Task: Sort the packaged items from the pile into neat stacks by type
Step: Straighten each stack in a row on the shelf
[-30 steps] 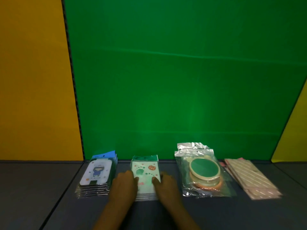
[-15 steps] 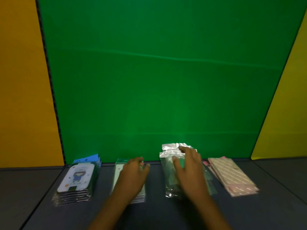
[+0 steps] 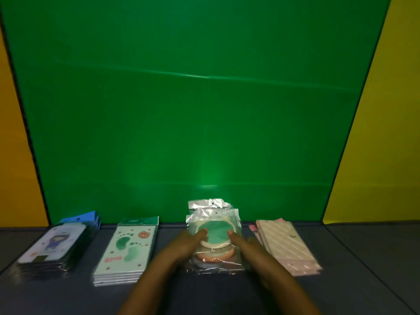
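- Four stacks of packaged items in a row along the far edge of a dark table (image 3: 352, 258), against a green backdrop (image 3: 193, 110) flanked by yellow panels (image 3: 391, 110).
- Far left: case stack (image 3: 53, 245), clear-wrapped, top piece white with a small cartoon figure, blue header cards at the far end.
- Next to the right: card stack (image 3: 128, 246), pale, printed with green footprints, green header at the far end; edges roughly flush.
- Centre: disc stack (image 3: 213, 235), clear bags with round pieces inside, a green disc on top, a cream rim and an orange one showing beneath, slightly offset toward the near side; bag headers fanned unevenly at the far end.
- Far right: striped stack (image 3: 286, 243), pink with white diagonal lines, angled slightly, lower pieces peeking out on the left.
- Left hand (image 3: 181, 246) at the left side of the disc stack, fingers extended and relaxed, fingertips (image 3: 203, 231) resting on the top bag at the green disc's left edge; nothing grasped.
- Right hand (image 3: 252, 248) at the right side of the disc stack, between it and the striped stack, forefinger straight with its tip at the green disc's right edge; remaining fingers too dim to judge fully, apparently extended, nothing grasped.
- Stacks apart from one another, bare table between them.
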Motion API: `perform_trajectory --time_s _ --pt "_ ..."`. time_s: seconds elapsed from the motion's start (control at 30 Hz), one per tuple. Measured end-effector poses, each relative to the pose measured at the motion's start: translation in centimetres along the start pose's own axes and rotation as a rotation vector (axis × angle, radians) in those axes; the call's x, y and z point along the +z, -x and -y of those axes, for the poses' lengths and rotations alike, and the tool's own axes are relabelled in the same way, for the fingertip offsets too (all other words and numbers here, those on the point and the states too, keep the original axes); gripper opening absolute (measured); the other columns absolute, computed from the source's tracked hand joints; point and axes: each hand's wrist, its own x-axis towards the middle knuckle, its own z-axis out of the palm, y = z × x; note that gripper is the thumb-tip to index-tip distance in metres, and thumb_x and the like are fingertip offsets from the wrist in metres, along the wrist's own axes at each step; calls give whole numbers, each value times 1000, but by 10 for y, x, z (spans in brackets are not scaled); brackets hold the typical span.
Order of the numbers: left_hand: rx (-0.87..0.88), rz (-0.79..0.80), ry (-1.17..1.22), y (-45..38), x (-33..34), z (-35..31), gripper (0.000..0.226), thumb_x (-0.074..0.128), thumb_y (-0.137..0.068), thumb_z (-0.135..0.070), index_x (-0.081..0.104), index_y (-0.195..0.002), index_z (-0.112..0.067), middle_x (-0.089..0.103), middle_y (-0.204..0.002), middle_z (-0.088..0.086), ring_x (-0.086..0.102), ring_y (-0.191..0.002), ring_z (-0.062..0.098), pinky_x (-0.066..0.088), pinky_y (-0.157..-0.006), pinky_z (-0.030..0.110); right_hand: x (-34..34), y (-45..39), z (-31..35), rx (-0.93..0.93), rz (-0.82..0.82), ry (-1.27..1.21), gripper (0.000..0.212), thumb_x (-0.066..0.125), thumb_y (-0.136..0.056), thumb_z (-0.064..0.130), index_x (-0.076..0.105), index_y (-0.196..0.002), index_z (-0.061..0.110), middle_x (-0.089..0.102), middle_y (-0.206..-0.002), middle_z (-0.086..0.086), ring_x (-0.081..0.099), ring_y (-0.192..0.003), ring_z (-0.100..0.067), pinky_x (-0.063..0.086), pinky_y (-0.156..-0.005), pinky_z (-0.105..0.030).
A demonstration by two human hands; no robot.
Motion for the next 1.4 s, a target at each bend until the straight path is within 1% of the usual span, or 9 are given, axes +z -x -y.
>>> perform_trajectory --time_s 0.23,0.43,0.57,0.73,0.83,1.03,1.17,1.27,1.4 --pt "-45 19 159 5 24 -16 34 47 -95 -45 65 -100 -16 70 -94 2 66 -82 14 52 -66 23 -25 11 8 99 136 -309 27 53 -95 21 61 -115 4 72 -104 -23 67 -101 -39 50 -97 -52" --pt "-51 46 238 8 37 -32 37 45 -95 -46 64 -105 -17 70 -97 1 64 -84 15 49 -69 24 -34 12 10 44 132 -373 28 50 -95 22 63 -114 7 73 -100 -20 71 -84 -33 58 -70 -40" --pt "-108 130 670 13 38 -25 40 52 -93 -39 60 -117 -9 73 -103 13 71 -91 27 58 -69 33 -35 10 28 -129 97 -70 35 51 -95 39 67 -112 14 75 -99 -11 72 -93 -28 51 -96 -50" --pt "-28 402 1226 21 39 -7 54 53 -84 -26 51 -133 -2 51 -135 26 48 -126 41 38 -108 52 -23 8 60 -384 -122 506 65 53 -70 71 58 -113 22 69 -104 3 66 -93 -19 52 -85 -34" --pt "40 381 1353 19 36 -2 59 50 -79 -20 50 -134 1 50 -133 27 52 -116 41 44 -98 52 -14 13 72 -468 -147 720 71 52 -65 72 47 -118 24 59 -109 1 61 -98 -21 51 -82 -36" --pt "231 105 1077 21 26 11 28 48 -67 -11 66 -88 -6 66 -90 18 64 -81 30 53 -77 43 -25 12 50 -596 145 480 67 74 -74 39 37 -130 43 58 -120 15 60 -105 -2 54 -90 -32" --pt "272 -188 610 8 27 19 61 58 -48 -4 56 -109 -10 65 -94 14 63 -84 24 52 -69 27 -26 3 18 -568 140 361 73 76 -73 15 37 -129 43 63 -116 13 62 -101 6 51 -86 -15" --pt "374 -126 327 5 30 14 78 61 -64 4 36 -133 -24 65 -112 4 67 -93 7 53 -75 18 -21 -13 -6 -507 81 246 75 76 -68 0 40 -126 31 63 -116 6 64 -103 1 49 -82 -11" --pt "396 -41 190 10 19 14 70 66 -83 -2 29 -132 -35 58 -122 -11 61 -104 -3 50 -84 16 -21 -20 -18 -472 41 168 84 73 -70 -12 34 -135 23 63 -113 5 65 -95 6 49 -75 -9"
